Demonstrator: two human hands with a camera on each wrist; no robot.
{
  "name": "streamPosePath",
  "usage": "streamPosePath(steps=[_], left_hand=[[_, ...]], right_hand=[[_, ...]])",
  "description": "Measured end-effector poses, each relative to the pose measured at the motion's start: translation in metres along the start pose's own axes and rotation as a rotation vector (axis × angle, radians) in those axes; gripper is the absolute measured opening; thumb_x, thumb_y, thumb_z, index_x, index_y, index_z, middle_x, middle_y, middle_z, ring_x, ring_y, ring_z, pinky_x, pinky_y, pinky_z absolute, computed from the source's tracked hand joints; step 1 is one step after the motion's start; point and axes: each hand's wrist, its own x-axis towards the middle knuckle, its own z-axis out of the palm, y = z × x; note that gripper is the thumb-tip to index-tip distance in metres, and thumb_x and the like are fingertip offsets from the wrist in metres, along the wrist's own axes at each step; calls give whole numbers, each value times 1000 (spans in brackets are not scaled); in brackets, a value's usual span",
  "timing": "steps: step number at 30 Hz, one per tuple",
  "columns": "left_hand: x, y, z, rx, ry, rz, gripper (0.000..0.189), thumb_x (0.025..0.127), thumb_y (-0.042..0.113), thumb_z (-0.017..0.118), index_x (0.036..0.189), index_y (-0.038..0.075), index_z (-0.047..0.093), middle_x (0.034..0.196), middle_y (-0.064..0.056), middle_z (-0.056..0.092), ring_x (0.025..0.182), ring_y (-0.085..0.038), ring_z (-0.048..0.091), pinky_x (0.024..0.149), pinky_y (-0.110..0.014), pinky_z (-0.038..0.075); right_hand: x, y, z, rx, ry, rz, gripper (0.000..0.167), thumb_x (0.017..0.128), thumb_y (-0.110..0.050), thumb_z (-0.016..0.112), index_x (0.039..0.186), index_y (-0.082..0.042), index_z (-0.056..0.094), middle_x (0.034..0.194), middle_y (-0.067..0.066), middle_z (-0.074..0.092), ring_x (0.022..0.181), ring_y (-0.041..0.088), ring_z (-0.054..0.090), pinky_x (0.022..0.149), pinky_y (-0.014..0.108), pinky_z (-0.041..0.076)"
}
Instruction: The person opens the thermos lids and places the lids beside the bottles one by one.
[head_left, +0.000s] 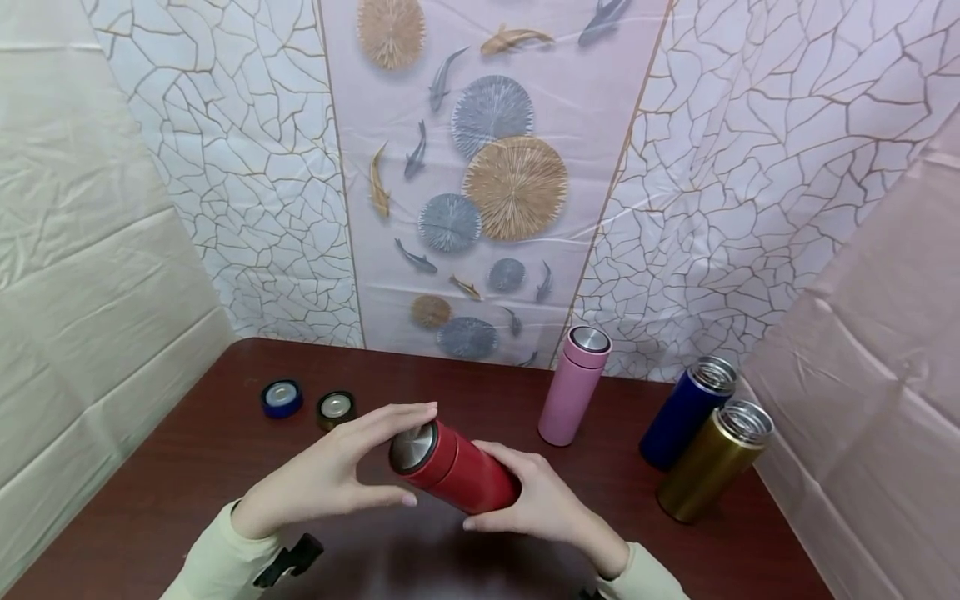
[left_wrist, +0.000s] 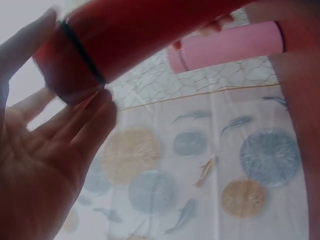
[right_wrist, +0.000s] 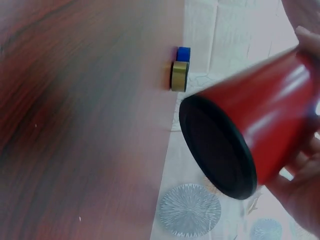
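My right hand (head_left: 543, 500) grips a red thermos flask (head_left: 480, 475) round its lower body, tilted with its steel-topped cap (head_left: 413, 450) toward the left. Its black base (right_wrist: 217, 147) faces the camera in the right wrist view. Around the cap end is my left hand (head_left: 322, 479), its fingers long and nearly straight over the top and its thumb apart below. In the left wrist view the fingertips (left_wrist: 102, 102) come right at the cap's edge. A dark seam separates cap and body.
Behind the hands a pink flask (head_left: 573, 392) stands with its lid on. At the right are a blue flask (head_left: 678, 421) and a gold flask (head_left: 705, 471), both lidless. A blue lid (head_left: 282, 408) and a gold-and-black lid (head_left: 324, 417) lie upturned at the back left of the table (head_left: 187, 467).
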Motion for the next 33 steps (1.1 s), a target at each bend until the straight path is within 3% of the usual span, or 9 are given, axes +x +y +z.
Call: streamPosePath(steps=[4,8,10,13,17,24,29,33], left_hand=[[-4,8,-8,-21,-71,61,76,87,35,80,153,22,43,157,0,41,143,-19,39,109,-33,41],[-5,14,-10,-22,-106,141,75,87,33,82,151,20,46,155,1,43,140,-18,43,107,-33,43],[-5,16,-9,-23,-110,188,74,86,32,82,150,18,47,151,0,46,136,-18,47,105,-33,45],[-4,15,-6,-20,-98,206,72,86,32,83,148,18,49,147,2,50,131,-16,51,102,-33,48],[-3,9,-4,3,-60,142,71,84,38,83,146,23,51,144,5,52,130,-14,52,102,-31,48],[-1,1,3,29,7,38,72,82,45,83,145,28,53,141,8,56,128,-13,54,102,-33,48],[2,1,9,56,77,-91,71,80,55,81,143,38,53,137,14,58,121,-7,58,94,-37,54],[5,2,13,97,136,-182,71,77,62,79,139,36,57,128,17,62,109,-1,62,86,-32,56]], right_hand=[[-2,1,-1,119,-125,-36,74,76,-38,89,141,-28,55,119,-9,68,99,8,65,82,30,55],[-3,-2,-1,190,-258,-60,71,79,-36,87,142,-29,54,119,-10,68,100,7,65,82,28,55],[-5,-4,-1,174,-276,-57,71,80,-38,86,142,-31,53,120,-11,68,99,6,65,81,27,55],[-6,-6,-1,86,-224,-42,72,79,-45,85,142,-33,53,119,-13,67,97,4,64,79,26,55],[-7,-6,-1,-29,-125,-14,74,76,-52,85,141,-34,55,116,-13,68,94,3,63,77,25,54],[-9,-6,0,-107,-33,41,74,75,-53,85,140,-33,56,116,-12,68,92,4,63,75,28,54],[-9,-5,3,-196,44,46,76,73,-54,86,140,-35,57,120,-13,67,91,5,62,73,28,53],[-9,-5,6,-277,93,42,77,71,-56,86,140,-34,57,119,-15,68,89,6,61,71,28,51]])
